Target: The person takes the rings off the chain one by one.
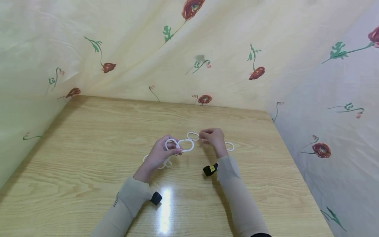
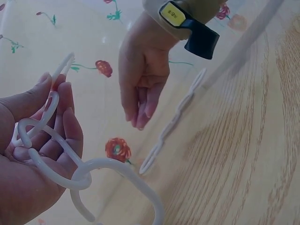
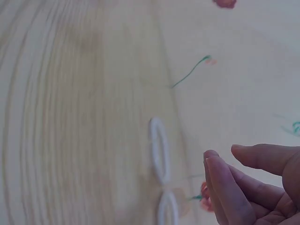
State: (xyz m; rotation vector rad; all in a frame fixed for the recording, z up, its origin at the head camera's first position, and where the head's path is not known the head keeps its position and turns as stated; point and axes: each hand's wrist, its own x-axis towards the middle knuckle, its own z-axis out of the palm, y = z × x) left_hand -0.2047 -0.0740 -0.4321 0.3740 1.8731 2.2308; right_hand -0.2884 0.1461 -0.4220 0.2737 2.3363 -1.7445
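My left hand [image 1: 160,151] holds a chain of white plastic oval links [image 2: 108,161] between its thumb and fingers. In the left wrist view, one link stands up past the fingertips, and others hook together across the palm and hang below. More of this chain shows under the left hand in the head view. My right hand [image 1: 216,136] hovers above a second chain of white links [image 2: 173,123], which lies stretched out on the table. Its thumb and fingers are bent and apart, with nothing between them in the right wrist view. In the head view it hides the middle of that chain.
The wooden table [image 1: 97,131] has a light grain and a bright reflection near the front. A cream curtain [image 1: 133,49] with red flowers hangs along its back and sides. Dark camera straps [image 1: 211,169] sit on both sleeved wrists.
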